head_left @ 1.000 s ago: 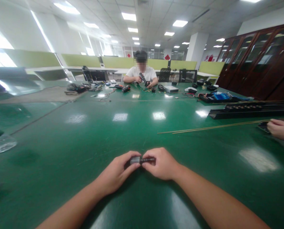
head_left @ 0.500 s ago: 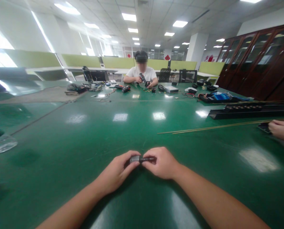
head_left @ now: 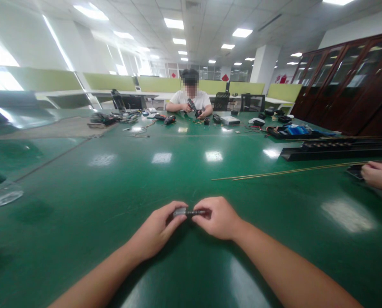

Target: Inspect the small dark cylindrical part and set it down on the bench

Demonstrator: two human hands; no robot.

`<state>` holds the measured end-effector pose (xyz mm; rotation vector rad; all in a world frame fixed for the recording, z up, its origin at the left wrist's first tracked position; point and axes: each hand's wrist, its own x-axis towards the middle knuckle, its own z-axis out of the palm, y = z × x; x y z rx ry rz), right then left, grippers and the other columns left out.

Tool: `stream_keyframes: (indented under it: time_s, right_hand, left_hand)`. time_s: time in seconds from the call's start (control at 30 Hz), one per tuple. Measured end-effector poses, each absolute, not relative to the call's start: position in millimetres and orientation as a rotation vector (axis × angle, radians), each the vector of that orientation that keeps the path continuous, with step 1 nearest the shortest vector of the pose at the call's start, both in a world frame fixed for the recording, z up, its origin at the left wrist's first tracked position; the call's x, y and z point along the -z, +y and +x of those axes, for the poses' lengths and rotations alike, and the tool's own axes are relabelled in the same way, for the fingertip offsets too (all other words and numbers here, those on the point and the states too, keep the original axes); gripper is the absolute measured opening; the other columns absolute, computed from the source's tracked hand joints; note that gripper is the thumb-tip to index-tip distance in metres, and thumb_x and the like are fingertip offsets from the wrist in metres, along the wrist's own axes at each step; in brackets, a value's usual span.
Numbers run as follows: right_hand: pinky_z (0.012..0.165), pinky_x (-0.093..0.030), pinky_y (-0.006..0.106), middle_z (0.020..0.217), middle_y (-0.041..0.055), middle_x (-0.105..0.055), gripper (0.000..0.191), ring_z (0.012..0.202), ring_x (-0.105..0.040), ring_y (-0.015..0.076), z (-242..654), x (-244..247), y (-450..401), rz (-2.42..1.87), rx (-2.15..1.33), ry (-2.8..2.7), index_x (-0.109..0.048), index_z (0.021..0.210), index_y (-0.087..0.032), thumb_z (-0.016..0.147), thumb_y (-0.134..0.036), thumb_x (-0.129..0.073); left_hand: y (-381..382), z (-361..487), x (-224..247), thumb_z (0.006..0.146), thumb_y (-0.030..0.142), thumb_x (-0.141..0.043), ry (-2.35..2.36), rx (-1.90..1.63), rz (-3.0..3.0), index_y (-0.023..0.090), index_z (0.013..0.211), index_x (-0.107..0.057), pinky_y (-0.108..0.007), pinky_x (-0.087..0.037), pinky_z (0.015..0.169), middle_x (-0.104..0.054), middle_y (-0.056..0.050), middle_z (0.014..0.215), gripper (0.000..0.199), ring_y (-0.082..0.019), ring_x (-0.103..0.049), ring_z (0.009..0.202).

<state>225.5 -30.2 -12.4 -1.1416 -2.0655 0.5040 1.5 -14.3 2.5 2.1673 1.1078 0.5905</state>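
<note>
Between my two hands is a small grey metal piece (head_left: pixel 180 211) with a dark ribbed rod (head_left: pixel 195 211) running out of its right end. My left hand (head_left: pixel 161 226) pinches the grey piece between thumb and fingers. At the other end, the thumb and fingers of my right hand (head_left: pixel 219 219) are closed around the rod's thinner tip, partly hiding it. The two parts lie in one line, roughly level, low over the green tabletop (head_left: pixel 165 184). I cannot tell the exact kind of part.
Two thin brass-coloured rods (head_left: pixel 261 174) lie to the right, before a long black channel (head_left: pixel 338 153). Another person's hand (head_left: pixel 378 174) is at the right edge. Across the table sits a person (head_left: pixel 191 100) with a power drill (head_left: pixel 191 104), among scattered tools. Clear plastic (head_left: pixel 3 194) lies at left.
My hands have shifted very slightly, with the fingertips a little farther apart. More of the dark ribbed rod shows between them.
</note>
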Motion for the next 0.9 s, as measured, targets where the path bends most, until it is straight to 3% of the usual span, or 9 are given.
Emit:
stream_keyframes:
  time_s: [0.47, 0.63, 0.77, 0.9]
  right_hand:
    - [0.057, -0.039, 0.023, 0.069, -0.0003, -0.067, 0.012, 0.059, -0.056, 0.0125, 227.1, 9.4, -28.9, -1.228, -0.493, -1.936, -0.073, 0.082, -0.02, 0.082, -0.031, -0.069]
    - [0.055, -0.039, 0.023, 0.068, -0.0002, -0.067, 0.015, 0.058, -0.057, 0.0126, 228.2, 10.7, -27.3, -1.272, -0.494, -1.846, -0.072, 0.081, -0.02, 0.083, -0.034, -0.068]
    - [0.056, -0.04, 0.023, 0.067, 0.0, -0.068, 0.015, 0.058, -0.058, 0.0128, 225.3, 13.6, -27.8, -1.242, -0.549, -1.894, -0.072, 0.081, -0.02, 0.082, -0.034, -0.069]
    - [0.056, -0.041, 0.022, 0.068, 0.0001, -0.068, 0.015, 0.058, -0.058, 0.0124, 222.2, 15.5, -28.1, -1.202, -0.606, -1.954, -0.072, 0.082, -0.019, 0.082, -0.034, -0.069]
  left_hand:
    - [-7.2, -5.6, -4.1, 0.096, 0.047, -0.047, 1.154, -0.664, 2.145, 0.025, 0.114, -0.063, -0.029, -0.047, 0.087, -0.068, -0.002, 0.106, 0.033, -0.02, -0.063, 0.095]
    - [2.3, -12.7, 2.5, 0.093, 0.054, -0.047, 1.257, -0.835, 1.912, 0.022, 0.118, -0.059, -0.03, -0.048, 0.074, -0.065, -0.002, 0.088, 0.042, -0.019, -0.061, 0.078]
    - [13.5, -14.6, 8.5, 0.084, 0.056, -0.062, 1.238, -1.142, 1.452, 0.02, 0.112, -0.055, -0.027, -0.05, 0.071, -0.064, -0.002, 0.089, 0.047, -0.015, -0.059, 0.072]
    - [18.1, -17.1, 5.5, 0.068, 0.046, -0.083, 1.089, -1.22, 1.083, 0.018, 0.093, -0.055, -0.023, -0.052, 0.07, -0.065, -0.001, 0.084, 0.046, -0.013, -0.06, 0.072]
